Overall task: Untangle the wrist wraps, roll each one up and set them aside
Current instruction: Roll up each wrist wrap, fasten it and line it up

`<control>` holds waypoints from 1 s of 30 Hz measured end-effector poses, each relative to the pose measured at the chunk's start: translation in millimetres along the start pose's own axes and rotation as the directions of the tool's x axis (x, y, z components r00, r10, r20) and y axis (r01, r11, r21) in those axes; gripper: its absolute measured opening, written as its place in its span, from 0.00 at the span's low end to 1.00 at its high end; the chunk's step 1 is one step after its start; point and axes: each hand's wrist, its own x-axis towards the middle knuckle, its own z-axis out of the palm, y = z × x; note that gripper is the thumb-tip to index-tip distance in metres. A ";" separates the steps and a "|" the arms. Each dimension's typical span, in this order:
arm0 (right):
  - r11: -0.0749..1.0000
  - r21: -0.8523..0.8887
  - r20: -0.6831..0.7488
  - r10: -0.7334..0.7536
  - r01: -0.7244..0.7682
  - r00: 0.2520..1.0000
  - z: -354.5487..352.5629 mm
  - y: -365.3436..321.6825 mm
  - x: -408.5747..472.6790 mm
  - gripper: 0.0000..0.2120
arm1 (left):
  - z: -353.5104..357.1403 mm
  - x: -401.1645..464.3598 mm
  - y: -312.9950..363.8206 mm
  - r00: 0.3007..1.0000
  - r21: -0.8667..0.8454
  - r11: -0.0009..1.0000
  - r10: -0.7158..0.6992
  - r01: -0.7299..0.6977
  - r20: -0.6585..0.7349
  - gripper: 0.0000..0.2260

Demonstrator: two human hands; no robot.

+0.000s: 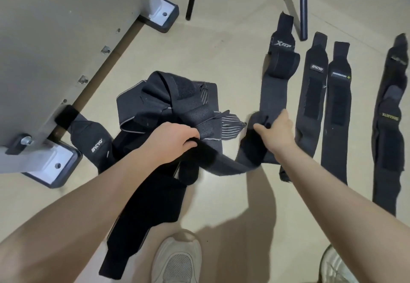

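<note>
Beige floor — grey metal frame on bolted feet at left, dark stand legs beyond.

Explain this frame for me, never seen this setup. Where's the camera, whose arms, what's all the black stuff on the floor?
There is no robot here. The single picture comes from a wide-angle camera worn on a person's head, looking down at their own two bare arms and white shoes.

The black strips are wrist wraps on a beige floor. In the middle lies a tangled pile of them. To the right, four wraps lie stretched out flat side by side, not rolled.

The left hand has its grip on a strap at the edge of the pile. The right hand pinches the near end of the leftmost flat wrap, the one marked XTEP. A dark strap runs between the two hands.

At upper left is a grey metal frame bolted onto feet.
</note>
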 end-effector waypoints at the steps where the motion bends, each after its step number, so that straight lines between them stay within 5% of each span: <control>1: 0.989 -0.062 -0.040 -0.134 0.131 0.990 3.9 -7.4 -8.6 0.35 | -1.8 0.3 1.0 1.000 -0.005 1.000 0.004 -0.004 -0.010 0.09; 4: 0.814 0.051 0.108 -0.581 0.579 0.807 23.6 -42.9 -47.9 0.25 | -12.0 -1.4 4.1 0.998 -0.008 1.000 0.006 -0.007 -0.068 0.10; 7: 0.688 0.049 0.295 -0.703 0.724 0.647 51.1 -60.1 -72.7 0.17 | -27.9 -8.3 7.6 0.993 -0.101 0.995 -0.039 0.029 -0.107 0.11; 12: 0.739 0.089 0.420 -0.636 0.668 0.648 33.4 -81.0 -59.0 0.07 | -53.9 -32.5 -12.2 0.981 -0.159 0.972 -0.183 0.172 -0.056 0.10; 16: 0.833 0.464 0.320 -0.476 0.302 0.820 7.4 -86.3 -48.4 0.15 | -60.0 -54.4 -43.3 0.933 -0.282 0.890 -0.330 0.358 0.143 0.08; 18: 0.882 0.385 0.265 -0.389 0.273 0.882 2.9 -87.5 -38.2 0.15 | -56.9 -60.3 -49.6 0.924 -0.273 0.886 -0.336 0.376 0.181 0.07; 20: 0.926 0.083 0.248 -0.378 0.369 0.892 5.2 -90.7 -29.9 0.13 | -55.4 -62.0 -48.7 0.927 -0.268 0.889 -0.335 0.370 0.170 0.06; 22: 0.884 -0.092 0.334 -0.405 0.458 0.851 11.5 -96.9 -33.9 0.10 | -56.3 -60.7 -44.5 0.953 -0.220 0.928 -0.289 0.302 0.089 0.05; 26: 0.785 0.062 0.625 -0.512 0.616 0.589 31.9 -110.0 -60.4 0.11 | -65.3 -55.2 -22.3 0.988 -0.100 0.994 -0.065 0.051 -0.143 0.08; 28: 0.677 0.078 0.608 -0.614 0.732 0.503 43.5 -111.4 -67.4 0.18 | -69.9 -53.0 -12.1 0.974 -0.103 0.995 -0.011 -0.013 -0.228 0.09; 30: 0.638 0.120 0.498 -0.702 0.761 0.510 50.1 -111.3 -70.1 0.16 | -71.6 -53.3 -8.9 0.960 -0.133 0.991 -0.005 -0.034 -0.279 0.10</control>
